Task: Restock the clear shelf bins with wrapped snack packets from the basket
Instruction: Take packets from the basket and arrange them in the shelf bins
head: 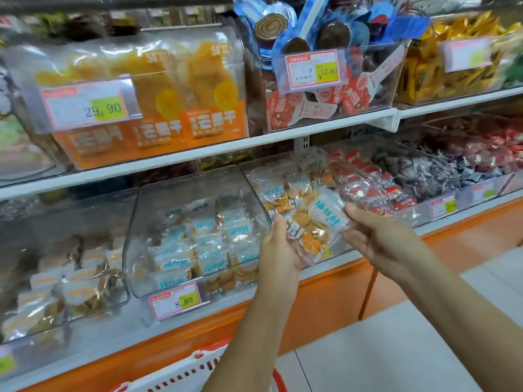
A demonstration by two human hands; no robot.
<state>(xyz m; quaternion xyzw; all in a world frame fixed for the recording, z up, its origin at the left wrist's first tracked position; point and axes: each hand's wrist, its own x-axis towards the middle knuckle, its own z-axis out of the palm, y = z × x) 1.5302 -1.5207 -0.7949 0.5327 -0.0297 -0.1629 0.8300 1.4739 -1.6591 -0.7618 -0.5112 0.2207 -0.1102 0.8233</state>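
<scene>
clear-wrapped biscuit packets bunched before a part-filled clear bin.

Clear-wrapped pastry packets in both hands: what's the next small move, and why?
Probably tip the clear-wrapped pastry packets forward over the front lip of the clear plastic shelf bin behind them, then let go. The left hand and right hand both grip the bundle right at that bin's front, and the bin already holds packets with the same blue lettering.
</scene>
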